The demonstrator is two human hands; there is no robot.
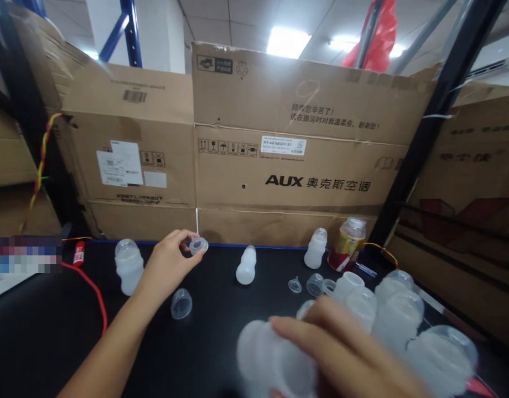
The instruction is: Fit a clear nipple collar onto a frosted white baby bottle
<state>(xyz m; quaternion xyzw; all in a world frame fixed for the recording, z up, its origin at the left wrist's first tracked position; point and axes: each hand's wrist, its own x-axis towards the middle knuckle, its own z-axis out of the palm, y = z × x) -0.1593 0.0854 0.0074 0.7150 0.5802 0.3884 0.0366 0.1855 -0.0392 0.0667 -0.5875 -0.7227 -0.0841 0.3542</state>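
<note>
bottle assembly, partway through
left hand [169,260] fingers pinch a small ring [198,245] above the table [51,326]; right hand [341,354] fingers wrap a blurred bottle [266,354]. capped bottles [398,315] crowd right; loose cap [181,304] and nipple [295,285] remain.

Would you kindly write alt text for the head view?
The left hand pinches a small clear ring above a black table, while the right hand holds a blurred translucent bottle. More bottles cluster at right, before cardboard boxes.

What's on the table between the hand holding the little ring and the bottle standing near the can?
Between the left hand and that capped bottle, one small white bottle stands alone on the black table, seen in the head view.
</note>
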